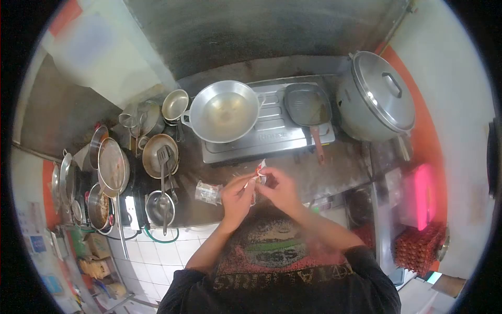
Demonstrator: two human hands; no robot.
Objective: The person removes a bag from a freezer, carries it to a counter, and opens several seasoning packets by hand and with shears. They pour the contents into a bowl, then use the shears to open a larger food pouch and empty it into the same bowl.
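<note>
Close together at the counter's front edge, both my hands are closed on a small red-and-white packet. My left hand pinches its lower left side and my right hand grips it from the right. The top of the packet sticks up between my fingers; the rest is mostly hidden. Just left of my left hand, a clear, crinkled plastic wrapper lies on the counter. Beyond my hands, a wide two-handled pan with cloudy liquid stands on the stove's left burner.
A square grill pan sits on the stove. At the right stands a large lidded pot. Several pans, a spatula and a steel bowl crowd the left side. Egg trays are stacked low right.
</note>
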